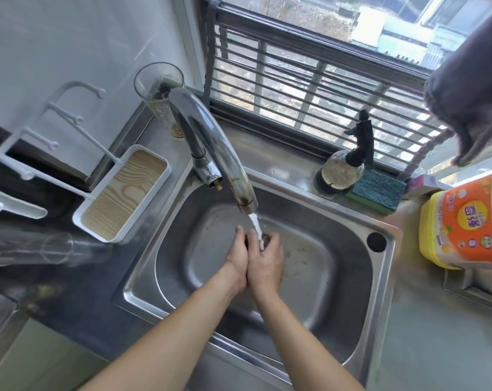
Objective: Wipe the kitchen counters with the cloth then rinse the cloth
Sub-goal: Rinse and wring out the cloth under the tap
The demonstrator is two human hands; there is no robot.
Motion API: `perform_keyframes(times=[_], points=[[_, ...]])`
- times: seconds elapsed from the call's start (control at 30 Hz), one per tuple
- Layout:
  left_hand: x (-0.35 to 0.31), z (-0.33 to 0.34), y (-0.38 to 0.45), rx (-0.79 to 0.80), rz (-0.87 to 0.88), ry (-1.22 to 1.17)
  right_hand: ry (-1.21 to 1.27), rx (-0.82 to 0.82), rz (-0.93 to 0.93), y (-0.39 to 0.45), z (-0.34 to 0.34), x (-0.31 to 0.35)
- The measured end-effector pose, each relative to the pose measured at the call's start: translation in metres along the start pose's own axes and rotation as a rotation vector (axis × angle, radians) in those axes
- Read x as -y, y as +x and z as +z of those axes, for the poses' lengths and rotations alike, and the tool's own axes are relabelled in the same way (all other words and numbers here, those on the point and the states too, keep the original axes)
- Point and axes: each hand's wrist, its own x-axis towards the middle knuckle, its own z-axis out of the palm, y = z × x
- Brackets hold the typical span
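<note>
Centrally, both hands point(254, 256) squeeze cloth point(263, 239) inside sink point(352, 249).

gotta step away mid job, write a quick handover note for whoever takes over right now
Left hand and right hand: pressed together over the sink, both in a grip on a small dark bundle, apparently the cloth, under the running stream from the tap.
Water is on and lands on the bundle.
Done: rinsing has begun; whether the counters are fully wiped cannot be told from this view.
Left: finish rinsing, wring out, turn the tap off.
Nearby: sponge and spray bottle on the ledge behind the sink.
</note>
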Motion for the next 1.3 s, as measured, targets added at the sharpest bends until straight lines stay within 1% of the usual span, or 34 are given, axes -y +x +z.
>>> perform_keyframes(times=[0.07, 0.17, 0.23, 0.33, 0.4, 0.5, 0.53, 0.6, 0.63, 0.67, 0.7, 0.77, 0.83, 0.87, 0.93, 1.0, 1.07, 1.17, 1.3], points=[[-0.002, 0.004, -0.003, -0.024, 0.020, 0.036, -0.024, -0.097, -0.019, 0.008, -0.005, 0.001], [-0.006, 0.011, -0.002, -0.024, 0.044, 0.059, -0.031, -0.168, -0.027, 0.012, -0.009, 0.013], [-0.009, 0.012, -0.004, -0.025, 0.038, 0.067, -0.022, -0.187, -0.028, 0.012, -0.010, 0.017], [-0.007, 0.008, 0.000, -0.043, 0.066, 0.094, -0.030, -0.151, 0.018, 0.015, -0.012, 0.018], [-0.004, 0.002, -0.003, -0.029, 0.076, 0.164, -0.082, -0.097, 0.116, 0.018, -0.016, 0.020], [-0.003, -0.008, -0.012, 0.041, 0.132, 0.253, -0.066, 0.064, 0.313, 0.029, -0.022, 0.016], [-0.003, -0.012, -0.014, 0.066, 0.174, 0.296, -0.028, 0.088, 0.414, 0.035, -0.025, 0.012], [0.000, -0.024, -0.011, 0.095, 0.273, 0.448, 0.153, 0.089, 0.586, 0.045, -0.032, 0.001], [0.000, -0.029, -0.011, 0.083, 0.288, 0.489, 0.248, 0.090, 0.638, 0.050, -0.037, -0.007], [-0.002, -0.031, -0.012, 0.059, 0.263, 0.484, 0.333, 0.119, 0.648, 0.049, -0.043, -0.009], [-0.004, -0.034, -0.012, 0.030, 0.232, 0.441, 0.399, 0.159, 0.623, 0.047, -0.047, -0.008], [-0.008, -0.036, -0.012, -0.018, 0.134, 0.288, 0.416, 0.222, 0.520, 0.039, -0.052, -0.003], [-0.011, -0.031, -0.012, -0.058, 0.022, 0.167, 0.327, 0.264, 0.341, 0.023, -0.043, 0.000], [-0.010, -0.028, -0.008, -0.061, -0.002, 0.156, 0.258, 0.275, 0.242, 0.012, -0.035, 0.001], [-0.004, -0.019, -0.004, -0.036, 0.024, 0.162, 0.144, 0.233, 0.108, -0.006, -0.018, -0.001], [0.003, -0.009, -0.008, -0.066, 0.085, 0.132, 0.066, 0.139, 0.028, -0.009, -0.010, 0.003], [0.006, -0.005, -0.010, -0.083, 0.147, 0.088, 0.003, 0.063, 0.045, -0.004, -0.007, 0.010], [0.003, -0.005, -0.009, -0.134, 0.218, 0.092, -0.067, 0.081, 0.104, 0.005, -0.002, 0.015], [-0.001, -0.007, -0.016, -0.133, 0.261, 0.210, -0.083, 0.089, 0.147, 0.012, -0.006, 0.019]])
